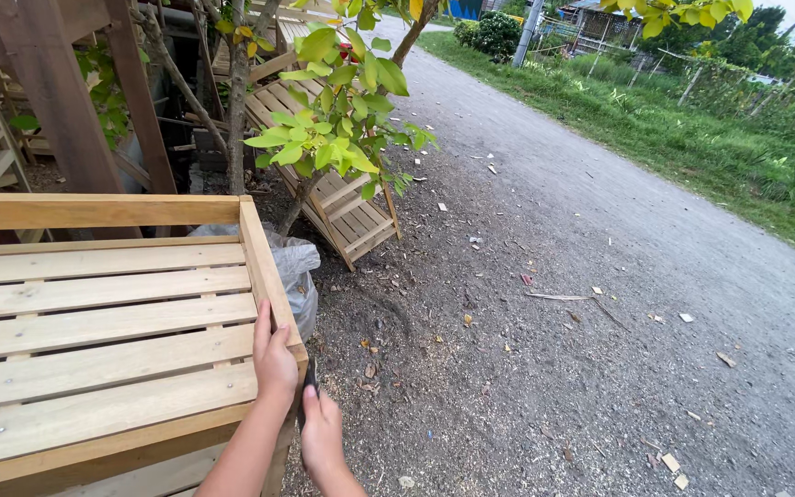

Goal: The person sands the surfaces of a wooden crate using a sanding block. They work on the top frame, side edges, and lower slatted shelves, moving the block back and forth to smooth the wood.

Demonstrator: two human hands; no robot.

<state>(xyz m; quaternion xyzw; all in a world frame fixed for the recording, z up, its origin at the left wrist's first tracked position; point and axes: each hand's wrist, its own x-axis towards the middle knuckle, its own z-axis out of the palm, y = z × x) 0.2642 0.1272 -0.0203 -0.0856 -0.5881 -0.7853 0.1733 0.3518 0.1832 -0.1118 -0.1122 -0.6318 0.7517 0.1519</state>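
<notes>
Your left hand (275, 359) lies on the right side rail of the wooden frame (103, 313), close to its near corner, with the fingers stretched up along the top edge of the rail. So it presses flat on the wood and does not close around anything. Your right hand (321, 440) is just below and to the right of it, outside the corner, and it is closed around a small dark tool (309, 385) whose tip stands against the outer face of the rail. What kind of tool it is, you cannot tell from here; it is mostly hidden between the two hands.

The frame is a slatted piece of pale wood that fills the lower left of the view. Beside its right rail stands a plastic bag (294, 267), and behind that a small tree (333, 129) and another slatted piece (347, 207) leaning on the ground. A gravel road (581, 304) with wood chips runs on the right.

To do this step well, I think you should keep the left hand firm on the rail so the frame does not shift, and keep its fingers away from the tip of the tool. Hold the tool straight to the wood face, and look at the corner, not at the road.
</notes>
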